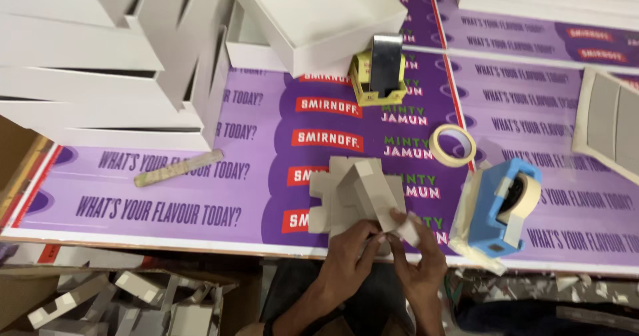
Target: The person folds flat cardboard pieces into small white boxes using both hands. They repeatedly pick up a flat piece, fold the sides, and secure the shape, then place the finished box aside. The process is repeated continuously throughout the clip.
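Gripping from below, the left hand [347, 255] and right hand [418, 259] both pinch the grey cardboard piece [353, 193] at the table's [166, 196] near edge. Its folded flap angles up and away from the person.

Bare forearms; dark band on left wrist [268, 327]

My worktable [200, 196] is covered in purple printed sheeting. Below its near edge: floor [532, 303] littered with scraps, and a brown carton [133, 303] at lower left. Even lighting.
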